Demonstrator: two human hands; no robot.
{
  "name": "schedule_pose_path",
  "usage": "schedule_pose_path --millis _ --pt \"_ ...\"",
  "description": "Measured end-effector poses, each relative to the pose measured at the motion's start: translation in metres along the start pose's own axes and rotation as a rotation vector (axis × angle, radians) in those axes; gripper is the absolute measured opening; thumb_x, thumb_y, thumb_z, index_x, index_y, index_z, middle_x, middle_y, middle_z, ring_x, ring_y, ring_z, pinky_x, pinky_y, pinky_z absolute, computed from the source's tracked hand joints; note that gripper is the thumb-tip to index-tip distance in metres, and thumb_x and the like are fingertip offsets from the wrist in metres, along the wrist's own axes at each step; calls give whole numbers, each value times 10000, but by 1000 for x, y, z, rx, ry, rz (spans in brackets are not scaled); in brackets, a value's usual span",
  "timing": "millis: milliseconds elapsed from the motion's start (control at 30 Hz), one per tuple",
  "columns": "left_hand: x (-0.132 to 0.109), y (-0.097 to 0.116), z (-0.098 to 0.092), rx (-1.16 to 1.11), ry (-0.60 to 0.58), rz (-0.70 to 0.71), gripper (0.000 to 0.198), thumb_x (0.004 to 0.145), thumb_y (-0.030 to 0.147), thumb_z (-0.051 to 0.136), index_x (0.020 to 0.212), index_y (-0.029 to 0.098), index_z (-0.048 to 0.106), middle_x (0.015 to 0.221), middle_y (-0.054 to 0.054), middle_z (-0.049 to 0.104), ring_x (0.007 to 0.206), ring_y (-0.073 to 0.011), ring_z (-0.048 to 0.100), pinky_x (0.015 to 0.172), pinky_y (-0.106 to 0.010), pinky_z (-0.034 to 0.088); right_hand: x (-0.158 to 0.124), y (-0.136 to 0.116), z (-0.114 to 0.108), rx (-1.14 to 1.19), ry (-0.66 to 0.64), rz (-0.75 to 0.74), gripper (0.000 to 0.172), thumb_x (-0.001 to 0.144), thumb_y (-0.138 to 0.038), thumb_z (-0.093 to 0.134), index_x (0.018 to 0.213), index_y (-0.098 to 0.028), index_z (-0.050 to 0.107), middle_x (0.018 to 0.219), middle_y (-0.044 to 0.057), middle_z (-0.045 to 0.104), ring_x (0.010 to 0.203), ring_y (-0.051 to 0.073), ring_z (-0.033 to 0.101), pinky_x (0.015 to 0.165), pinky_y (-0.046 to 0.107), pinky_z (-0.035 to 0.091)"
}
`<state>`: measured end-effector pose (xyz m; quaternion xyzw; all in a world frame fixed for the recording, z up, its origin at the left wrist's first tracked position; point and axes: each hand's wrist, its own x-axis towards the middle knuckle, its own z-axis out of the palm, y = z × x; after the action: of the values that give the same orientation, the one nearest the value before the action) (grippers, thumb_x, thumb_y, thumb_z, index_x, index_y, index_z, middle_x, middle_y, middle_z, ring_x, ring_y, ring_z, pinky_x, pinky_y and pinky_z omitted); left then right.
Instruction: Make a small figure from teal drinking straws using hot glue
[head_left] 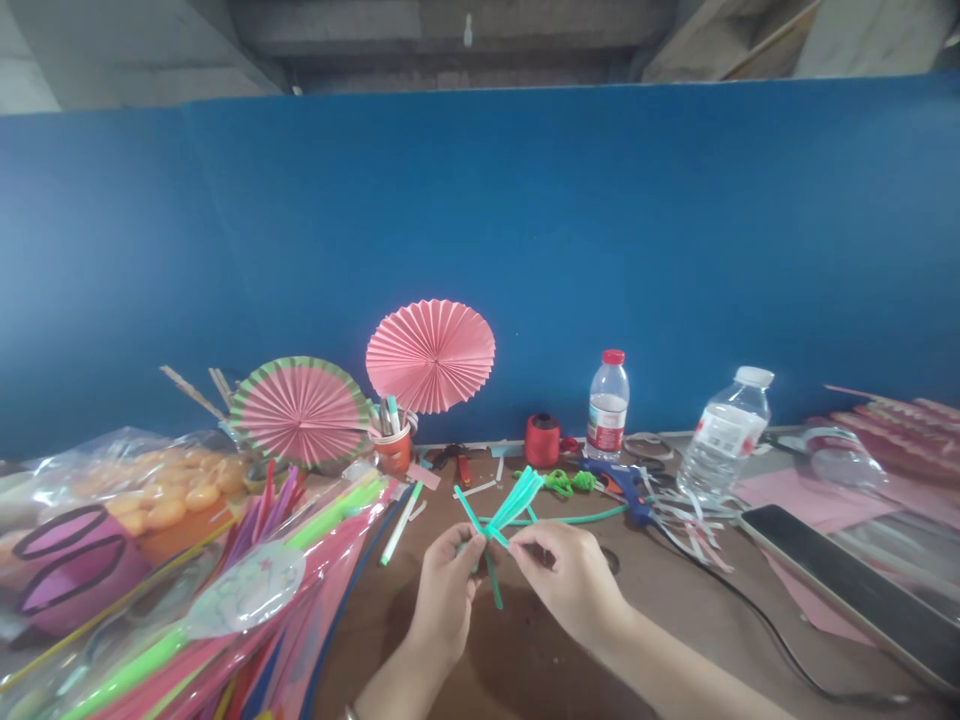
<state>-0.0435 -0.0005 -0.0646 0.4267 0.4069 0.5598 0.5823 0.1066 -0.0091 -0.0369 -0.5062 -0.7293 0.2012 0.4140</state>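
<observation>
Low in the middle of the view, both hands meet over a brown, matte tabletop [525,650]. The left hand [446,590] is curled nearly closed, thumb and fingertips pinching a small bundle of teal straws [504,512]. The right hand [570,580] is likewise closed to a pinch, its fingertips gripping the same bundle just beside the left ones. The straws are thin, smooth plastic tubes that cross at the pinch; most fan up toward one o'clock, one short end points down toward six.

At ten o'clock from the hands, a clear crinkled bag of long straws [225,620] in pink, green and blue lies slanted. Beyond it at eleven o'clock stands a pleated pink paper fan with a green rim [300,410], and at twelve o'clock a plain pink pleated fan [430,355], both round and sharply creased. Below them sits an orange cup of pens [394,445].

At one o'clock is a red spool of thread [541,440], a knotted green cord [566,483] and a blue glue gun [626,490] with a black cable. Two clear plastic water bottles follow: a red-capped one [607,405] upright, a white-capped one [724,435] leaning. At three o'clock lies a flat dark phone [847,590] with a glossy face.
</observation>
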Motion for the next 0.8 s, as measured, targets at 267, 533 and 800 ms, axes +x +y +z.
schedule_pose_path --millis 267,533,800 --pt "0 4 -2 -79 -174 -134 99 712 252 568 681 164 535 543 30 520 483 -76 483 510 -190 393 16 31 7 238 -303 302 254 756 -334 489 673 -136 625 490 -17 544 426 100 466 406 194 365" --pt "-4 -4 0 289 -307 -226 79 594 117 569 521 140 588 404 3 582 341 -111 483 383 -205 335 26 34 -21 97 -396 297 172 590 -311 672 567 -141 674 421 -29 532 387 90 420 408 204 299" --pt "-4 -2 6 295 -103 -66 74 647 116 556 594 152 593 448 26 587 444 -108 497 473 -205 348 2 -14 -17 -374 -233 -140 201 729 -153 531 583 -211 655 606 3 657 595 154 578 576 243 336"
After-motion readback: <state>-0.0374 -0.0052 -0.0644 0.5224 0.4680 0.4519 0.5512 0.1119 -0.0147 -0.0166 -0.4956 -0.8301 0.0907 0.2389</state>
